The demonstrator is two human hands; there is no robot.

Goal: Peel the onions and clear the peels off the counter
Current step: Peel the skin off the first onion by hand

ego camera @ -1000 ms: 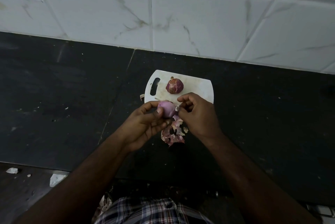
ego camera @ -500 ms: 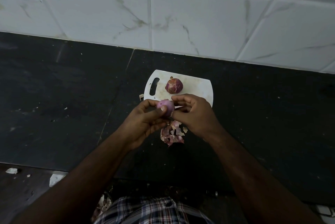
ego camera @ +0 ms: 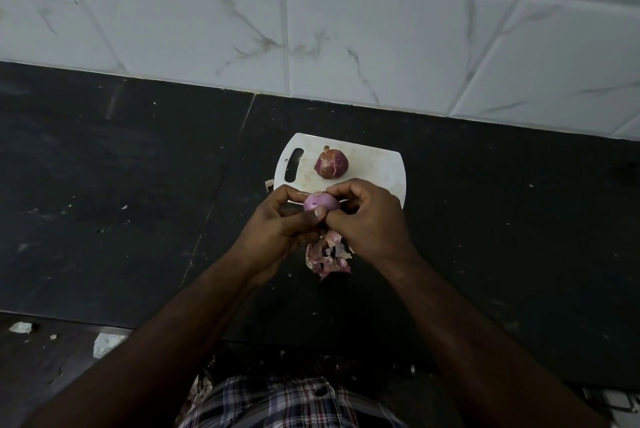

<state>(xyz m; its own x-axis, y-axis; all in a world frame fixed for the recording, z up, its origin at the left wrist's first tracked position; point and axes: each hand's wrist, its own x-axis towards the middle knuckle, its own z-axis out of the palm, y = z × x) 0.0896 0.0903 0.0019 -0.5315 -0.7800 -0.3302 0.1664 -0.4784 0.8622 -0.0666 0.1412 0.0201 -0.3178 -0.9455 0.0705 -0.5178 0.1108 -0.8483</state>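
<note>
A pale purple onion (ego camera: 320, 202) is held above the near edge of the white cutting board (ego camera: 375, 164). My left hand (ego camera: 277, 230) grips it from the left, thumb on its front. My right hand (ego camera: 370, 223) has its fingers curled on the onion's right side and top, pinching at its skin. A second onion (ego camera: 331, 164), darker and still in its skin, sits on the board. A heap of pink peels (ego camera: 327, 256) lies on the black counter (ego camera: 138, 202) just below my hands, partly hidden by them.
A small peel scrap (ego camera: 269, 184) lies at the board's left edge. The white marble-tiled wall (ego camera: 346, 29) rises behind the counter. The counter's front edge runs near my body, with light scraps (ego camera: 107, 344) on the floor at lower left.
My right hand has closed in over the onion's top and right side, and the onion has turned slightly in my left hand. The peel heap and the other onion have not moved.
</note>
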